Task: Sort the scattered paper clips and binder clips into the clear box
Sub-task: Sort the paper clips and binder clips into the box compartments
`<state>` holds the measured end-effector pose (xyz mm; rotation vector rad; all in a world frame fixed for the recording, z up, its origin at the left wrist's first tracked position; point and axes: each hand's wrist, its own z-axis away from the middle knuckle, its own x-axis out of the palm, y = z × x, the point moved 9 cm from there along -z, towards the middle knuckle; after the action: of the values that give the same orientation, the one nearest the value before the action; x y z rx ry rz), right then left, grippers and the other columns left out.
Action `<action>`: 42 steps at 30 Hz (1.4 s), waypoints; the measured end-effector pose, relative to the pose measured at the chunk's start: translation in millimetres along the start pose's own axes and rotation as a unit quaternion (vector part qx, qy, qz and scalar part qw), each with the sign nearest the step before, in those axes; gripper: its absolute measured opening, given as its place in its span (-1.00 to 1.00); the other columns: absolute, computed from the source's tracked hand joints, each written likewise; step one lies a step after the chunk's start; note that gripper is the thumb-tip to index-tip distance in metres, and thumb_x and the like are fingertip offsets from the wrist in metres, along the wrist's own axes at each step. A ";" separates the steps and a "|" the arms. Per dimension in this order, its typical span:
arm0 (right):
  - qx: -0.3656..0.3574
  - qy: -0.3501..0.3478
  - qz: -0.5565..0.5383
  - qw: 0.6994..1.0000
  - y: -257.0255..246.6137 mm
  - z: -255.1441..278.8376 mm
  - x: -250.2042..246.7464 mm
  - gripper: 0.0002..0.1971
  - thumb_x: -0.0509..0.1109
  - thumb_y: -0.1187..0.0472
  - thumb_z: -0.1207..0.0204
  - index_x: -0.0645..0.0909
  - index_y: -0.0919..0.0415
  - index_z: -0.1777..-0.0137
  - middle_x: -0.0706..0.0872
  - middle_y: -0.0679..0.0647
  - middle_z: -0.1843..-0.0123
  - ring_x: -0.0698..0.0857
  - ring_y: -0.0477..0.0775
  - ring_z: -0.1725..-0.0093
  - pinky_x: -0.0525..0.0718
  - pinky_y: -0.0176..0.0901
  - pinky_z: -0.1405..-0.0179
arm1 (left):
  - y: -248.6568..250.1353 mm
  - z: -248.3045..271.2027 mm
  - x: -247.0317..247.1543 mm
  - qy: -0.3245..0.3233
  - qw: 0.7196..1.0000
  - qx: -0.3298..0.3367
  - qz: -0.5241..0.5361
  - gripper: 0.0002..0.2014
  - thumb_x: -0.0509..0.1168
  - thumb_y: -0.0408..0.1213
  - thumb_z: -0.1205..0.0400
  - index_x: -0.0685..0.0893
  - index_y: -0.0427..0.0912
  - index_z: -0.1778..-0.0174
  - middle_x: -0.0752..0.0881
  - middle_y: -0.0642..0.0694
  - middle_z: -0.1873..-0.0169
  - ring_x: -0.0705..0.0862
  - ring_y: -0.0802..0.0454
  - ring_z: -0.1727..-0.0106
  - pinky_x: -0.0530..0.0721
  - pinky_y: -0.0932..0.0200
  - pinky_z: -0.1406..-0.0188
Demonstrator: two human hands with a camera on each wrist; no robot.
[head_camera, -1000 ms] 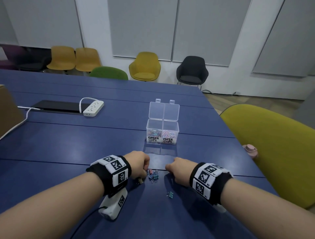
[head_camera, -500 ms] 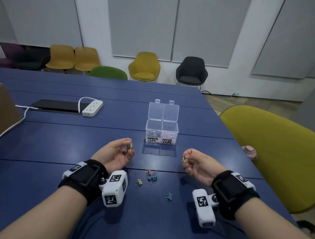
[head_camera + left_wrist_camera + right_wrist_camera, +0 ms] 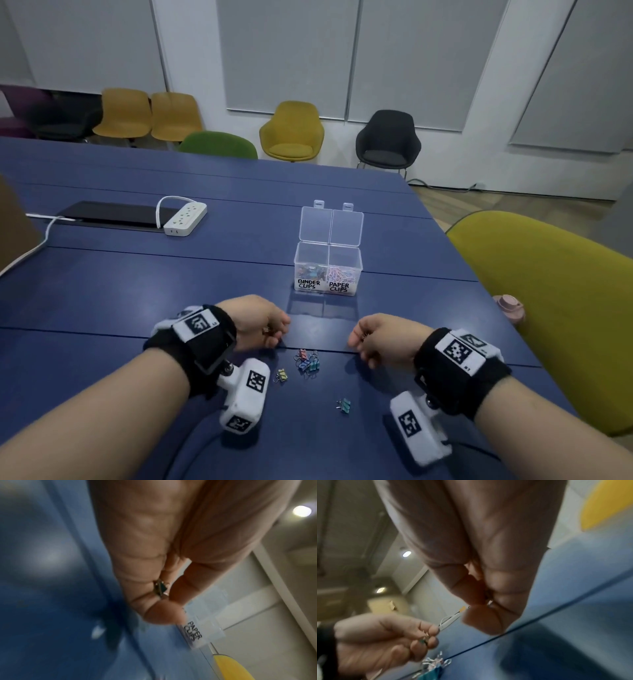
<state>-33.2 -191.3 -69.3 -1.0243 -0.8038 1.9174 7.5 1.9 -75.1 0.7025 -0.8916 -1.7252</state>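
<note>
Blue surface lies under us, and on it the clear box stands with both lids tipped back, binder clips already in its left compartment and paper clips in its right, going by the labels. Our left hand hovers near the front of the box with fingers curled, pinching a small dark binder clip between thumb and fingertips. Our right hand is curled too; a glint of metal shows between its fingers in the right wrist view, so we judge it holds a clip, though the kind is too blurred to tell. Between the two hands a small heap of coloured binder clips lies on the surface, with a yellow clip just to its left and a teal clip apart, nearer to us. We judge we are mid-carry: next, each hand must reach over the box rim and release into the compartment that matches what it holds, then come back for the heap
</note>
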 end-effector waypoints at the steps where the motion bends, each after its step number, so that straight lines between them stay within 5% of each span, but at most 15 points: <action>1: 0.002 -0.008 0.053 0.999 -3.7 -0.1 -2.9 -0.65 0.00 0.61 -0.46 0.51 0.23 0.26 0.53 0.15 0.36 0.50 0.07 0.42 0.48 -0.26 0.51 | 11.1 -1.5 -2.0 0.002 0.999 0.015 -0.041 -0.73 0.02 -0.72 -0.58 0.52 -0.36 0.26 0.55 -0.26 0.39 0.47 0.00 0.46 0.54 0.33 0.68; 6: -0.031 0.008 0.197 0.980 -49.5 -6.1 -21.9 -0.83 0.10 0.47 -0.58 0.44 0.24 0.14 0.57 0.14 0.45 0.56 -0.06 0.65 0.53 -0.32 0.66 | 99.8 -8.0 1.7 0.040 0.982 0.165 -0.080 -0.69 0.05 -0.74 -0.60 0.50 -0.29 0.30 0.54 -0.21 0.40 0.53 -0.02 0.42 0.67 0.31 0.52; 9: -0.085 0.048 0.249 0.963 -92.1 -17.3 -34.4 -0.82 0.13 0.41 -0.61 0.43 0.20 0.21 0.60 0.11 0.47 0.54 -0.02 0.63 0.53 -0.32 0.63 | 154.0 -11.8 2.2 0.111 0.943 0.282 -0.136 -0.77 0.26 -0.58 -0.58 0.57 -0.16 0.28 0.61 -0.12 0.35 0.57 0.05 0.39 0.67 0.24 0.29; 11: -0.109 0.078 0.249 0.959 -116.7 -28.4 -42.4 -0.83 0.14 0.38 -0.61 0.47 0.22 0.19 0.60 0.10 0.48 0.53 -0.10 0.71 0.51 -0.37 0.65 | 171.9 -18.1 10.6 0.110 0.924 0.302 -0.208 -0.93 0.33 -0.38 -0.59 0.65 -0.12 0.11 0.68 -0.10 0.20 0.63 0.00 0.23 0.64 0.12 0.02; 15: -0.131 0.137 0.188 0.964 -150.8 -53.8 -52.9 -0.76 0.14 0.36 -0.63 0.42 0.19 0.28 0.60 0.11 0.42 0.54 -0.18 0.75 0.53 -0.32 0.65 | 173.1 -33.6 10.5 0.130 0.910 0.264 -0.293 -0.67 0.25 -0.27 -0.66 0.61 -0.28 -0.33 0.67 -0.15 -0.21 0.62 -0.06 -0.27 0.53 0.05 -0.38; 20: -0.134 0.180 0.176 0.958 -165.1 -70.2 -51.5 -0.94 0.22 0.34 -0.63 0.47 0.21 -0.04 0.62 0.13 0.20 0.63 -0.04 0.45 0.60 -0.25 0.52 | 155.0 -34.5 -12.0 0.167 0.919 0.261 -0.244 -0.78 0.25 -0.36 -0.63 0.68 -0.26 -0.16 0.72 -0.19 -0.10 0.65 -0.13 -0.05 0.61 0.07 -0.11; 22: -0.127 0.183 0.184 0.957 -163.8 -72.3 -51.1 -0.81 0.23 0.35 -0.62 0.47 0.24 -0.21 0.67 0.21 0.06 0.72 0.08 0.32 0.72 -0.17 0.41 | 144.1 -30.9 -24.0 0.184 0.918 0.264 -0.233 -0.91 0.27 -0.40 -0.60 0.66 -0.15 0.08 0.70 -0.12 0.12 0.61 -0.09 0.15 0.64 0.05 0.07; 25: -0.162 0.228 0.210 0.937 -167.2 -63.1 -56.0 -0.77 0.14 0.40 -0.58 0.55 0.21 -0.12 0.73 0.24 -0.01 0.79 0.27 0.10 0.77 0.00 0.16 | 122.2 -21.9 -30.7 0.159 0.925 0.249 -0.239 -0.82 0.31 -0.45 -0.55 0.57 -0.09 0.29 0.59 -0.04 0.34 0.54 -0.03 0.36 0.64 0.15 0.39; 27: -0.218 0.241 0.225 0.919 -171.1 -52.3 -50.3 -0.73 0.14 0.43 -0.52 0.64 0.20 0.00 0.76 0.20 0.01 0.76 0.19 0.08 0.74 0.01 0.05 | 101.1 -12.0 -17.2 0.068 0.927 0.236 -0.282 -0.88 0.40 -0.42 -0.53 0.61 -0.14 0.22 0.60 -0.08 0.31 0.55 0.01 0.39 0.66 0.21 0.51; 30: -0.235 0.140 0.368 0.888 -157.5 -50.7 -7.2 -0.67 0.17 0.41 -0.52 0.70 0.20 -0.13 0.79 0.15 -0.09 0.72 0.13 -0.03 0.63 -0.17 -0.11 | 60.2 3.6 14.7 -0.091 0.886 0.207 -0.404 -0.73 0.53 -0.28 -0.44 0.67 -0.04 0.00 0.69 -0.04 0.10 0.65 0.06 0.25 0.74 0.11 0.20; 32: -0.197 0.058 0.480 0.853 -134.5 -59.8 22.6 -0.63 0.21 0.37 -0.53 0.63 0.15 -0.29 0.71 0.14 -0.28 0.65 0.20 -0.26 0.58 -0.08 -0.19 | 38.9 12.2 32.1 -0.140 0.834 0.220 -0.487 -0.53 0.56 -0.22 -0.38 0.64 0.07 -0.21 0.67 0.03 -0.14 0.67 0.08 -0.06 0.68 0.10 -0.16; 34: -0.174 0.006 0.541 0.823 -115.8 -67.7 41.1 -0.64 0.27 0.37 -0.50 0.61 0.19 -0.28 0.66 0.17 -0.30 0.63 0.25 -0.28 0.60 0.00 -0.21 | 24.9 19.0 47.6 -0.164 0.799 0.234 -0.529 -0.35 0.56 -0.20 -0.36 0.55 0.13 -0.38 0.54 0.08 -0.30 0.55 0.11 -0.31 0.53 0.12 -0.39; 38: -0.162 -0.035 0.595 0.787 -96.0 -65.3 55.1 -0.69 0.32 0.38 -0.43 0.71 0.22 -0.15 0.72 0.21 -0.19 0.68 0.28 -0.19 0.65 0.06 -0.22 | 14.1 30.8 63.1 -0.167 0.732 0.268 -0.604 -0.29 0.54 -0.18 -0.37 0.48 0.16 -0.46 0.47 0.01 -0.31 0.44 0.02 -0.35 0.43 0.12 -0.43; 42: -0.168 -0.054 0.590 0.788 -75.3 -36.4 59.1 -0.80 0.39 0.36 -0.42 0.67 0.19 -0.03 0.70 0.19 -0.22 0.67 0.23 -0.21 0.62 0.02 -0.24 | 16.6 40.5 57.4 -0.121 0.734 0.299 -0.598 -0.46 0.42 -0.32 -0.43 0.59 0.01 -0.37 0.54 -0.04 -0.24 0.55 0.04 -0.20 0.47 0.34 -0.22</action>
<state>4.0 -98.5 -46.9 -1.9535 -0.5884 2.9402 -33.8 -46.6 -41.1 1.7963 -1.3378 -2.7068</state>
